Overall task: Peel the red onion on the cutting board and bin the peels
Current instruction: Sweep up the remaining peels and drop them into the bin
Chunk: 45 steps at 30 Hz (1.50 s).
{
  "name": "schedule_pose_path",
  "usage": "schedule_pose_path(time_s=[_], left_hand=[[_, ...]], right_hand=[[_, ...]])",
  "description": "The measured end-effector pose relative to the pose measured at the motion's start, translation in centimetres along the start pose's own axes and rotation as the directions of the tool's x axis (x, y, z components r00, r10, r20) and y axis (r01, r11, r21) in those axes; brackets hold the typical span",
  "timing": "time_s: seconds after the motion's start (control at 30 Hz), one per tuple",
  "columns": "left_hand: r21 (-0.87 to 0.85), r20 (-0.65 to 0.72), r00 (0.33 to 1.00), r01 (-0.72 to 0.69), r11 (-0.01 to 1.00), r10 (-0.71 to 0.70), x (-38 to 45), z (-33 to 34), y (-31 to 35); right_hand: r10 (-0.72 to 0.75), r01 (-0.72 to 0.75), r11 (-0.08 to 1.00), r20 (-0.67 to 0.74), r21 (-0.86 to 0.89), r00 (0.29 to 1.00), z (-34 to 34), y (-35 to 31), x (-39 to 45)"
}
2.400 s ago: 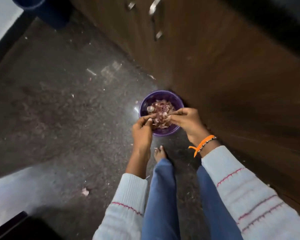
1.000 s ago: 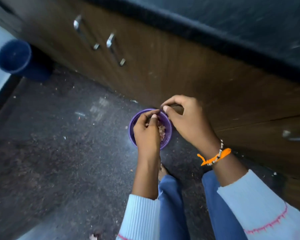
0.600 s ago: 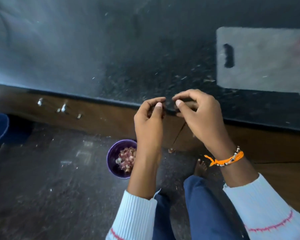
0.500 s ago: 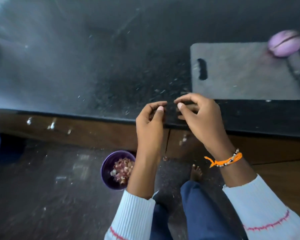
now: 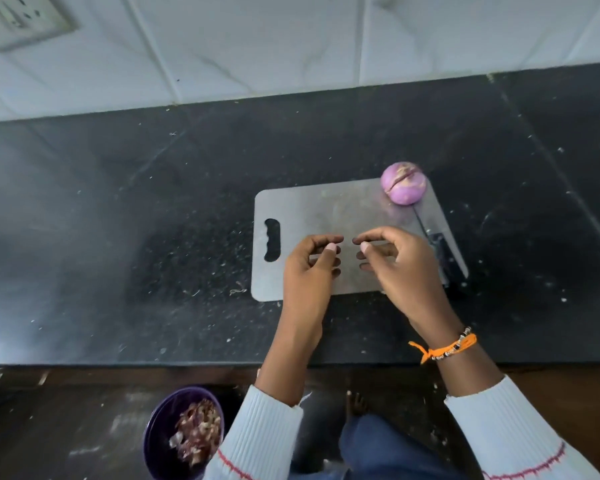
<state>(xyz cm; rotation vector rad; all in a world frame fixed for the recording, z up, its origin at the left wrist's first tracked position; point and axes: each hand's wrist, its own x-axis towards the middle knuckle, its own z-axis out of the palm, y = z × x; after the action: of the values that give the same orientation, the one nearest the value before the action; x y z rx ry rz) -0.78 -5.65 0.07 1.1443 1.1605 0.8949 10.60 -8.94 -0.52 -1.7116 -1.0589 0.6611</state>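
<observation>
A peeled purple onion point(image 5: 403, 183) sits at the far right corner of the grey cutting board point(image 5: 326, 209) on the black counter. Over the board's near half, my left hand point(image 5: 312, 268) and my right hand point(image 5: 395, 265) hover side by side, fingertips almost meeting. Their fingers are loosely curled and hold nothing. The onion lies well beyond my right hand, untouched. Down on the floor at the lower left stands a purple bin point(image 5: 156, 420) with onion peels point(image 5: 198, 431) inside.
A knife point(image 5: 437, 247) lies along the board's right edge, partly behind my right hand. The black counter point(image 5: 118, 237) stretches left and right, backed by a white tiled wall point(image 5: 291, 46) with a socket point(image 5: 18, 19). Wooden cabinets and my foot point(image 5: 355, 403) are below.
Both hands rose from over the purple bin on the floor to above the cutting board. The view lifted from floor to counter, bringing the board and onion into sight.
</observation>
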Motion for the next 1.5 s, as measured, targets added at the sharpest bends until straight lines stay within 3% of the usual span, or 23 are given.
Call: schedule_pose_path(time_s=[0.13,0.37,0.5,0.67,0.87,1.13,1.23,1.33,1.43,1.5], left_hand=[[0.022,0.005,1.0,-0.01,1.0,0.009,1.1,3.1,0.3],[0.054,0.01,0.999,-0.04,0.998,0.04,3.2,4.9,1.1],[0.06,0.023,0.999,-0.035,0.998,0.034,4.3,5.3,1.0],[0.077,0.021,0.999,-0.029,0.997,0.028,4.9,4.9,0.9],[0.064,-0.017,1.0,-0.013,0.998,0.014,4.8,2.9,0.8],[0.069,0.009,1.0,0.001,0.998,-0.001,4.6,1.3,1.1],[0.11,0.007,1.0,-0.021,0.994,0.021,5.0,0.8,1.0],[0.301,0.069,0.997,-0.043,0.953,0.023,5.1,0.0,0.6],[0.628,0.186,0.982,-0.088,0.773,-0.039,5.5,-0.9,-0.7],[0.741,0.228,0.97,-0.116,0.661,-0.086,5.5,-1.2,-1.4]], right_hand=[[-0.013,0.013,0.998,-0.002,-0.067,1.0,-2.3,0.7,2.2],[-0.163,0.077,0.893,-0.158,-0.444,0.974,-3.9,0.8,7.5],[-0.1,0.024,0.774,-0.084,-0.633,0.991,-3.7,1.2,10.0],[-0.066,-0.001,0.681,-0.063,-0.733,0.996,-2.9,1.7,11.2],[-0.093,-0.017,0.644,-0.1,-0.765,0.991,-2.1,2.8,12.2],[-0.054,-0.088,0.733,-0.187,-0.675,0.981,-1.5,2.6,12.1],[-0.096,-0.044,0.761,-0.179,-0.647,0.979,-1.3,2.4,10.9],[-0.153,0.042,0.808,-0.14,-0.588,0.978,-0.6,1.6,8.8],[-0.207,0.151,0.837,-0.049,-0.526,0.977,-0.1,1.1,7.2],[-0.217,0.22,0.841,0.064,-0.494,0.974,-0.1,1.1,6.6]])
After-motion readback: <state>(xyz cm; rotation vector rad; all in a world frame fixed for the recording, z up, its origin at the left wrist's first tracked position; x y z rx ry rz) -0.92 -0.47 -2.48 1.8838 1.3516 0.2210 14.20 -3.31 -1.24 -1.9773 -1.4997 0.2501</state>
